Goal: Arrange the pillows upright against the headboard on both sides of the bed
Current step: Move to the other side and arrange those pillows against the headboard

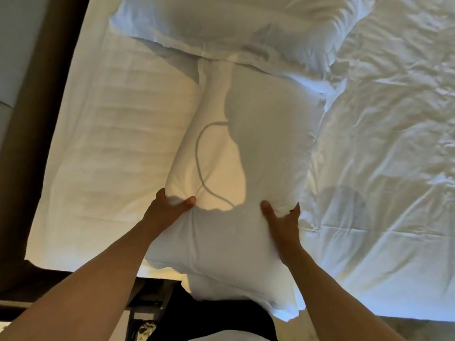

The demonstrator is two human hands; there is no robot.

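**Both hands grip one pillow over the bed**

Far left: dark wood headboard w/ smooth white fitted sheet beside it, bare & open. Left hand pinches the white held pillow at its left edge; right hand clamps the right edge. Second pillow lies flat beyond, touching it. Right: rumpled, creased duvet.

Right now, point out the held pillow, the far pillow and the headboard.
held pillow point(246, 148), head view, middle of its top face
far pillow point(221, 25), head view, middle of its top face
headboard point(37, 119), head view, dark strip along the bed's left edge
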